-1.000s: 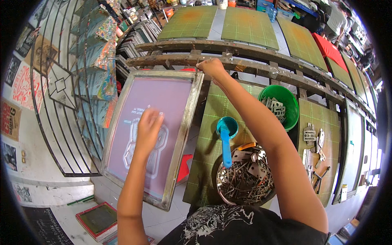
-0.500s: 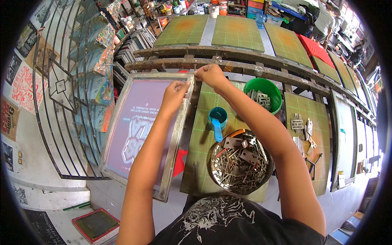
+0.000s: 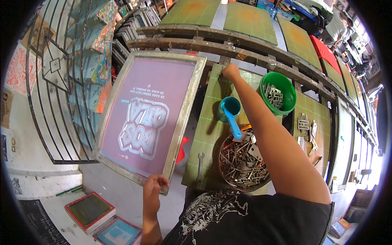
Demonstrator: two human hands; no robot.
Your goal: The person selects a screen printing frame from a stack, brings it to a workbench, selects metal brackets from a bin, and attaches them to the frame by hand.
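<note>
A silk screen (image 3: 139, 90) with a purple mesh and a pale lettered design lies tilted to the left, in a worn frame. My left hand (image 3: 154, 190) is at its near right corner, fingers curled over the frame edge. Farther off, my right hand (image 3: 231, 72) is closed at the far end of a green gridded board (image 3: 206, 136); what its fingers pinch is hidden. On that board stand a blue cup (image 3: 224, 115) with a blue handle leaning out, and a round metal bowl (image 3: 220, 163) full of bolts and metal plates. A wrench (image 3: 200, 167) lies left of the bowl.
A green bucket (image 3: 290, 94) holds metal plates; more hinge-like plates (image 3: 303, 123) lie to its right. Dark metal rails (image 3: 241, 53) run across behind, with further green boards (image 3: 250, 22) beyond. Small framed screens (image 3: 90, 210) lie at the lower left. A person (image 3: 337, 26) stands at the far right.
My left hand has moved from the screen's far right corner down to its near right corner. My right hand has moved away from the screen, to the right. The view has shifted too.
</note>
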